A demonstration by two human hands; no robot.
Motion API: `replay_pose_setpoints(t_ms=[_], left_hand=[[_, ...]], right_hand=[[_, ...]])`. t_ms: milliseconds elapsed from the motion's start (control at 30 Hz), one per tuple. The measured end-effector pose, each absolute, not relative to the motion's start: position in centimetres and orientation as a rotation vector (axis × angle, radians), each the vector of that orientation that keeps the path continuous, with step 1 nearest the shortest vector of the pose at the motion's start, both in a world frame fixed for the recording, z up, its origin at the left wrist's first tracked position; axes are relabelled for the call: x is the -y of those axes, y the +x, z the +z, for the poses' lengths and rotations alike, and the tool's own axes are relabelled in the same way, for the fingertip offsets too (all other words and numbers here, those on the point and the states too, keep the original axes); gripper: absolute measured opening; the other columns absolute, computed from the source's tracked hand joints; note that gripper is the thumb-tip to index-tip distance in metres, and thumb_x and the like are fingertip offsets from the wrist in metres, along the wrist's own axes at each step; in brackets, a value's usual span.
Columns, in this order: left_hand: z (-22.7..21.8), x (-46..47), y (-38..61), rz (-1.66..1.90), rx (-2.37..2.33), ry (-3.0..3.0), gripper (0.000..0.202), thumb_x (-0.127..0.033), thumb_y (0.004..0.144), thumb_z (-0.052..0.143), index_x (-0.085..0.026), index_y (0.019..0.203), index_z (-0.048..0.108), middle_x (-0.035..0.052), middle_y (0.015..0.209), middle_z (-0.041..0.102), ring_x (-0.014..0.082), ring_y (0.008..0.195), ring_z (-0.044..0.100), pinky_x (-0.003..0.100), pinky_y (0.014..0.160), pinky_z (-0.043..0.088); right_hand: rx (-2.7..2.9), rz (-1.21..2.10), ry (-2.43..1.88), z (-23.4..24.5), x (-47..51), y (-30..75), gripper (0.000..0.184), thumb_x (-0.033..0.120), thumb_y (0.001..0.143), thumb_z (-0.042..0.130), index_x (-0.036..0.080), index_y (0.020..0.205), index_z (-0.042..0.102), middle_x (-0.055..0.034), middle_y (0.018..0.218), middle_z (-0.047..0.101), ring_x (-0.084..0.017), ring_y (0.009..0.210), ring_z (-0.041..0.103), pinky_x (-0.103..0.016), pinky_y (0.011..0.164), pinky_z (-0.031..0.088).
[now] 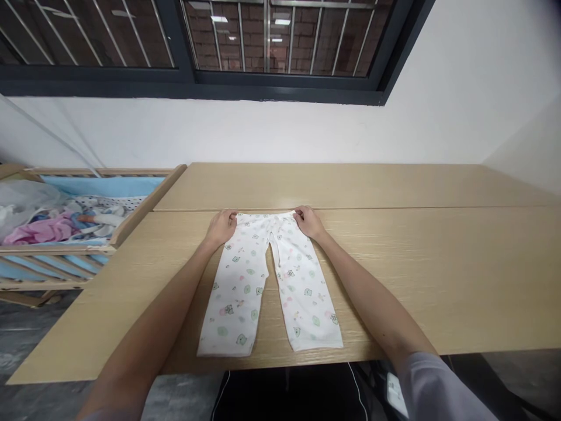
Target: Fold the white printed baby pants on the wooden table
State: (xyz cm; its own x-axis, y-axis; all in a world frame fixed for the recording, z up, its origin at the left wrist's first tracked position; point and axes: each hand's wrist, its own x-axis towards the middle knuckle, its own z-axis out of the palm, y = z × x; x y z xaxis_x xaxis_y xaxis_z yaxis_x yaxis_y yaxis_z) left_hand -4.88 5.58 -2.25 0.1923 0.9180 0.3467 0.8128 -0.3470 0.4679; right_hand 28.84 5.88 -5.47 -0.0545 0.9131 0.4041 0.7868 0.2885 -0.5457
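Note:
A small pair of white pants (245, 280) with a green and pink print lies spread flat on the wooden table (416, 263). Its waistband is at the far side and both legs point toward me, slightly apart. My left hand (223, 225) pinches the left corner of the waistband. At the right corner of the waistband, my right hand (308, 222) grips the cloth in the same way. Fingers of both hands are curled, and the fingertips are partly hidden.
A wooden crib (149, 204) with blue lining stands left of the table, holding a heap of clothes (48, 228) and a clear plastic bag. A seam runs across the table's far part. Behind it rise a white wall (284, 131) and a barred window (284, 41).

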Motion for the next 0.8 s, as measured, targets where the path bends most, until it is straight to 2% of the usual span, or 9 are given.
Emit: replay_pose_setpoints(t_ms=[533, 667, 800], left_hand=[[-2.53, -5.85, -5.01, 0.874, -1.673, 2.317, 0.035, -0.023, 0.089, 0.045, -0.018, 0.116, 0.068, 0.0105, 0.108, 0.072, 0.0264, 0.103, 0.066, 0.04, 0.097, 0.051], [-2.48, -5.78, -4.98, 0.853, -1.679, 2.336, 0.038, -0.022, 0.09, 0.044, -0.017, 0.12, 0.066, 0.0107, 0.112, 0.072, 0.0266, 0.106, 0.065, 0.04, 0.098, 0.051], [-2.38, -5.59, -4.84, 0.808, -1.664, 2.391, 0.044, -0.02, 0.092, 0.041, -0.021, 0.131, 0.063, 0.0105, 0.124, 0.069, 0.0282, 0.117, 0.061, 0.044, 0.106, 0.046]], right_hand=[[1.874, 0.229, -1.521, -5.64, -6.1, 28.95, 0.018, 0.023, 0.093, 0.053, 0.02, 0.102, 0.068, -0.0084, 0.099, 0.069, -0.025, 0.098, 0.063, -0.038, 0.091, 0.048], [1.867, 0.23, -1.521, -5.67, -6.1, 28.92, 0.018, 0.023, 0.093, 0.053, 0.019, 0.103, 0.068, -0.0089, 0.101, 0.069, -0.024, 0.1, 0.063, -0.038, 0.092, 0.048], [1.866, 0.23, -1.524, -5.69, -6.05, 28.91, 0.019, 0.023, 0.093, 0.053, 0.02, 0.105, 0.068, -0.0087, 0.102, 0.069, -0.024, 0.099, 0.063, -0.038, 0.092, 0.048]])
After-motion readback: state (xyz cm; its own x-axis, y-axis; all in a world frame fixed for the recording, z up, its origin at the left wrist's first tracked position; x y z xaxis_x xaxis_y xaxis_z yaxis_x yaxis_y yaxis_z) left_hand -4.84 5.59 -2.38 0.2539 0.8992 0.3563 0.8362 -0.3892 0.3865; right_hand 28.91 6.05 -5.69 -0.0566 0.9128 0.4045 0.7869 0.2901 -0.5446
